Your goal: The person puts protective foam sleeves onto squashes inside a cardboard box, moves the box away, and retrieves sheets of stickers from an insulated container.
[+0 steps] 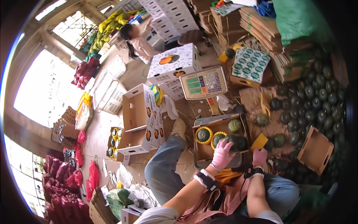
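My left hand [222,153], in a pink glove, reaches into an open cardboard box [201,151] with its fingers curled over a green squash. That squash [218,139] sits in a yellow foam net. Another netted squash [203,135] lies to its left, and a bare green squash [235,126] lies behind. A darker squash [238,142] rests just right of my left fingers. My right hand [259,156], also gloved in pink, is closed at the lower end of a flat yellow foam net [259,142], outside the box on the right.
The box stands on a scale with a display [204,83] behind it. Many dark squashes [309,91] cover the floor at right, beside an empty carton [316,150]. White cartons [138,108] stand at left. Farther back, a person [141,46] is beside stacked boxes.
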